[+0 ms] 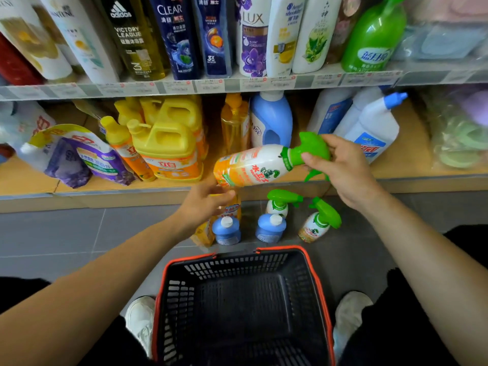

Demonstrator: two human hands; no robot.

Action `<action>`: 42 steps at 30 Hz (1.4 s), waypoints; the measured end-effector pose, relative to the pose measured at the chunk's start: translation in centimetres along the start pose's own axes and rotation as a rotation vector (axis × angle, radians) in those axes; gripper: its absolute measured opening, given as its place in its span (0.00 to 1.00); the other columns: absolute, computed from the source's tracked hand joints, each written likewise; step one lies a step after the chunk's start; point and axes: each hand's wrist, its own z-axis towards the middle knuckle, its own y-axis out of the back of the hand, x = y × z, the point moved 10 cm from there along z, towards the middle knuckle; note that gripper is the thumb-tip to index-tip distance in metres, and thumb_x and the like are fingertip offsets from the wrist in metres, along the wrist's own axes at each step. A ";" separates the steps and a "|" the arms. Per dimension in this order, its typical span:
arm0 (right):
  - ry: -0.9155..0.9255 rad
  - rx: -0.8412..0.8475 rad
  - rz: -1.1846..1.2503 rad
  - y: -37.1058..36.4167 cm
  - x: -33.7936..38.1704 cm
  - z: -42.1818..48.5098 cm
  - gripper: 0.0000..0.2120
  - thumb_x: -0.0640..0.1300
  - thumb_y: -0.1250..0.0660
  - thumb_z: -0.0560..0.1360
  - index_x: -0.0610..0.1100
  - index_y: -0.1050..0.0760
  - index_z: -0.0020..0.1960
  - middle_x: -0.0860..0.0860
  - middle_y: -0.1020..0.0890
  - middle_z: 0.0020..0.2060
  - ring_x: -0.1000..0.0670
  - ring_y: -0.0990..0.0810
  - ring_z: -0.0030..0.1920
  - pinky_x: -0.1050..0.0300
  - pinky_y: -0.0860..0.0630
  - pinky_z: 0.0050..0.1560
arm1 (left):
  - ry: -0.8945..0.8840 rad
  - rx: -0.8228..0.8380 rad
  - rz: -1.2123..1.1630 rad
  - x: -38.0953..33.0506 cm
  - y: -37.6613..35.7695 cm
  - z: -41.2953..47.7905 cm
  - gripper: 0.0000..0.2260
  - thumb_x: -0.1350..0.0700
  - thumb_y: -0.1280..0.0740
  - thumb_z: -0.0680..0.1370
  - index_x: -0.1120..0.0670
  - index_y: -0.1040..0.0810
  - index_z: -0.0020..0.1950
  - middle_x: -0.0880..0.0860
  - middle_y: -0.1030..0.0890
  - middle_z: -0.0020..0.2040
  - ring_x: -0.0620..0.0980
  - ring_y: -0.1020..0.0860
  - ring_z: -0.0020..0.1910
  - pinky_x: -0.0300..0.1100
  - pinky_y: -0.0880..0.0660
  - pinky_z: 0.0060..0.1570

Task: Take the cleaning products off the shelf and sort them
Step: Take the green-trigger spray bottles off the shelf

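My right hand (346, 167) grips the green trigger head of a white and orange spray bottle (250, 167), which lies sideways in the air in front of the lower shelf (79, 191). My left hand (208, 196) is under the bottle's base, its fingers touching it. On the floor below stand two more green-trigger spray bottles (280, 204) (317, 223), two blue-capped bottles (227, 229) (270, 227) and orange bottles (208, 231) partly hidden by my left hand.
A black basket with an orange rim (314, 273) sits on the grey floor between my feet. The lower shelf holds yellow jugs (169, 143), refill pouches (79, 157), a blue bottle (272, 120) and white bottles (375, 128). The upper shelf carries shampoo bottles (253, 35).
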 end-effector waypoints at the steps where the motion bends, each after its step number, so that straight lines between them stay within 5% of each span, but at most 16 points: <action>1: 0.028 0.008 -0.064 0.5 0.6 0.4 0.13 0.37 0.26 0.74 0.49 0.19 0.55 0.50 0.14 0.45 0.52 0.16 0.44 0.54 0.19 0.49 | -0.025 0.039 0.113 0.1 -0.6 0.4 0.08 0.59 0.29 0.80 0.53 0.19 0.59 0.52 0.17 0.51 0.39 0.19 0.42 0.32 0.23 0.40; 3: 0.080 0.019 -0.187 1.4 1.5 1.1 0.14 0.41 0.24 0.73 0.47 0.19 0.57 0.50 0.14 0.46 0.53 0.16 0.44 0.54 0.19 0.49 | -0.108 0.054 0.395 0.0 -0.9 1.4 0.09 0.58 0.27 0.78 0.54 0.17 0.58 0.52 0.16 0.53 0.40 0.19 0.44 0.35 0.24 0.43; 7: 0.157 0.051 -0.410 0.8 1.8 1.8 0.13 0.43 0.23 0.72 0.46 0.18 0.56 0.50 0.14 0.45 0.60 0.18 0.44 0.62 0.23 0.47 | -0.278 -0.002 0.840 -0.2 -0.8 3.0 0.21 0.53 0.27 0.77 0.48 0.22 0.69 0.54 0.22 0.68 0.54 0.25 0.66 0.45 0.28 0.62; 9: 0.153 0.080 -0.454 -0.6 0.8 2.1 0.13 0.41 0.23 0.71 0.46 0.18 0.55 0.50 0.15 0.43 0.62 0.20 0.42 0.66 0.25 0.44 | -0.221 0.068 0.991 1.9 -1.1 3.9 0.27 0.49 0.28 0.77 0.48 0.29 0.76 0.58 0.32 0.77 0.58 0.33 0.75 0.49 0.34 0.70; 11: 0.128 0.127 -0.487 -2.4 -0.7 2.5 0.14 0.42 0.22 0.71 0.45 0.18 0.55 0.49 0.15 0.44 0.56 0.19 0.44 0.58 0.24 0.47 | -0.152 0.140 1.132 4.2 -1.2 4.5 0.31 0.47 0.30 0.78 0.49 0.36 0.80 0.56 0.40 0.81 0.59 0.39 0.78 0.51 0.38 0.73; 16: 0.062 0.261 -0.623 -7.7 -5.7 4.0 0.22 0.46 0.21 0.69 0.46 0.19 0.62 0.47 0.15 0.52 0.47 0.18 0.53 0.51 0.22 0.55 | -0.215 0.113 1.159 4.7 -0.7 4.9 0.28 0.48 0.31 0.78 0.49 0.32 0.77 0.53 0.37 0.79 0.59 0.35 0.74 0.53 0.30 0.67; 24: -0.034 0.454 -0.859 -13.7 -13.9 4.7 0.10 0.40 0.24 0.70 0.41 0.19 0.49 0.43 0.16 0.46 0.39 0.19 0.51 0.50 0.25 0.47 | -0.229 0.128 1.148 4.6 -0.5 5.5 0.26 0.47 0.30 0.77 0.49 0.28 0.75 0.52 0.32 0.76 0.59 0.31 0.71 0.52 0.29 0.67; 27: -0.072 0.510 -0.895 -14.3 -15.8 3.9 0.15 0.37 0.25 0.70 0.42 0.18 0.57 0.42 0.16 0.51 0.40 0.20 0.55 0.49 0.24 0.53 | -0.209 0.136 1.148 4.2 -0.5 6.0 0.24 0.47 0.30 0.77 0.48 0.27 0.73 0.51 0.31 0.73 0.58 0.29 0.68 0.53 0.26 0.63; 31: -0.151 0.576 -0.735 -13.4 -16.9 3.3 0.14 0.33 0.28 0.70 0.42 0.17 0.55 0.44 0.15 0.47 0.45 0.18 0.49 0.52 0.23 0.48 | -0.165 0.140 1.187 3.0 -0.7 7.0 0.22 0.45 0.32 0.77 0.47 0.25 0.70 0.51 0.28 0.67 0.57 0.26 0.64 0.52 0.24 0.59; 33: -0.216 0.444 -0.632 -10.7 -16.0 4.0 0.17 0.38 0.26 0.72 0.44 0.18 0.60 0.47 0.14 0.52 0.50 0.17 0.51 0.55 0.21 0.53 | -0.162 0.138 1.203 2.5 -0.9 7.5 0.21 0.44 0.32 0.77 0.46 0.25 0.70 0.52 0.27 0.65 0.57 0.25 0.63 0.52 0.23 0.57; 35: -0.181 0.064 -0.594 -4.9 -13.3 5.4 0.15 0.43 0.24 0.72 0.43 0.18 0.58 0.50 0.15 0.51 0.54 0.19 0.49 0.62 0.22 0.52 | -0.166 0.147 1.239 2.1 -1.3 7.8 0.21 0.44 0.32 0.78 0.45 0.25 0.70 0.53 0.27 0.64 0.57 0.24 0.61 0.50 0.23 0.55; 39: -0.210 -0.726 -0.465 9.0 -8.9 4.1 0.17 0.40 0.22 0.68 0.40 0.24 0.54 0.43 0.23 0.55 0.42 0.21 0.54 0.46 0.24 0.56 | -0.184 0.138 1.352 1.2 -1.5 8.1 0.17 0.42 0.35 0.79 0.44 0.24 0.66 0.52 0.26 0.61 0.55 0.21 0.56 0.46 0.23 0.46; 42: -0.250 -0.939 -0.429 14.9 -7.5 3.5 0.31 0.43 0.19 0.65 0.37 0.29 0.61 0.39 0.29 0.63 0.39 0.28 0.62 0.52 0.30 0.61 | -0.188 0.066 1.398 0.1 -1.8 8.4 0.14 0.42 0.37 0.79 0.43 0.23 0.62 0.51 0.22 0.58 0.55 0.19 0.53 0.44 0.28 0.40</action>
